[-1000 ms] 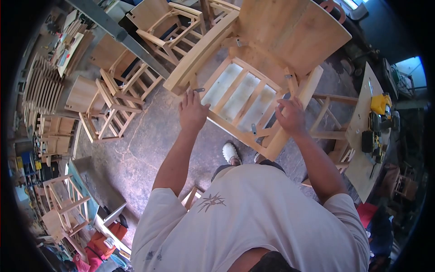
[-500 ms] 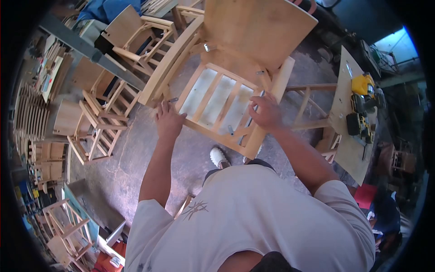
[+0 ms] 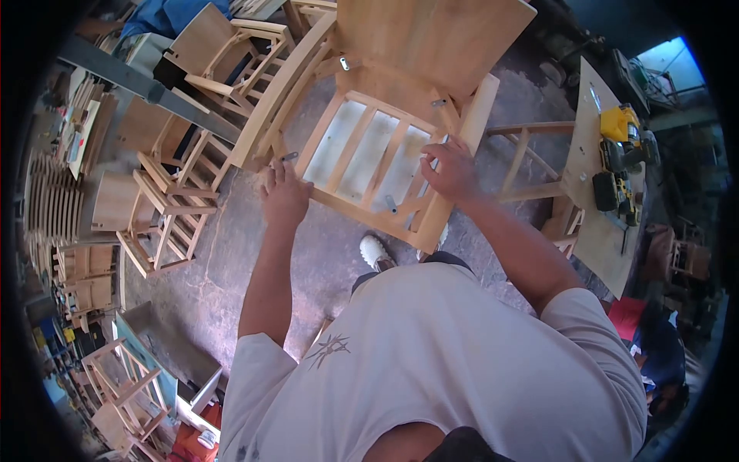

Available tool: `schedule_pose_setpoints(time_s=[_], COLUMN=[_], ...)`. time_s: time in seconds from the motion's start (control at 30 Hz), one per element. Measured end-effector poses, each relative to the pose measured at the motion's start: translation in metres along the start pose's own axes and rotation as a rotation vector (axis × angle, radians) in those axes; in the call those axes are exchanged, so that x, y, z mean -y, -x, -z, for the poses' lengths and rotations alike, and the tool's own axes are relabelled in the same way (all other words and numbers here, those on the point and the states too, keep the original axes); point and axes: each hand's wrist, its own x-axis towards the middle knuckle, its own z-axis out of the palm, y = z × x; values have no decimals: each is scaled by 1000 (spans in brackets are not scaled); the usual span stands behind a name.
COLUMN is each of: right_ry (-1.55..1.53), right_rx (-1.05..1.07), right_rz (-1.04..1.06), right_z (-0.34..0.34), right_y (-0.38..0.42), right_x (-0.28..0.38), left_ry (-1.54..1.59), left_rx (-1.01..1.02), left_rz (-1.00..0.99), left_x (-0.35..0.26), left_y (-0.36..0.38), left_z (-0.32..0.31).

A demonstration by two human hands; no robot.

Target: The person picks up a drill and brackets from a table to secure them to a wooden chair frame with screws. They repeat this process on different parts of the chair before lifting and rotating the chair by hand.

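Observation:
In the head view a large wooden chair [image 3: 482, 115] stands tilted before me, its broad back panel [image 3: 431, 38] at the far side. Inside it lies a slatted seat frame [image 3: 356, 146] with a whitish board behind the slats. Small metal brackets [image 3: 391, 204] show near its corners. My left hand [image 3: 283, 194] grips the chair's near left corner, fingers over the wood and thumb along the front rail. At the seat's right side, my right hand [image 3: 453, 171] has its fingers curled and pinched at a small pale, shiny piece, too hidden to name.
Several wooden chairs [image 3: 165, 212] stand on the left, beyond a grey post [image 3: 154, 92]. A plywood-topped bench [image 3: 585, 177] at right holds yellow-and-black power tools [image 3: 616, 127]. Stacked wood pieces [image 3: 54, 196] line the far left. My white shoes [image 3: 375, 250] are below the chair.
The view has shifted slightly, so the chair sits a little higher in it. Both hands keep almost the same places on the chair.

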Motion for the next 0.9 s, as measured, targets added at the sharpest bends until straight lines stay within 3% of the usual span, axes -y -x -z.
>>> schedule_pose_setpoints(time_s=[0.07, 0.13, 0.2, 0.27, 0.37, 0.47, 0.9], right_ry=[-4, 18, 15, 14, 21, 16, 11], right_rx=[-7, 2, 8, 12, -11, 22, 23], right_rz=[-1, 6, -8, -19, 9, -2, -11], right_z=[0, 0, 1, 2, 2, 3, 6], right_y=[-2, -1, -2, -1, -1, -2, -2], right_x=[-1, -1, 1, 2, 2, 1, 3], left_ry=[-12, -89, 139, 341, 462, 426, 492], left_rx=[-34, 96, 64, 199, 343, 315, 210], left_rz=[-3, -215, -434, -504, -364, -316, -413], left_x=[-11, -29, -51, -83, -116, -119, -110], left_y=[2, 15, 33, 47, 48, 42, 37], left_z=[-7, -15, -29, -18, -20, -23, -42])
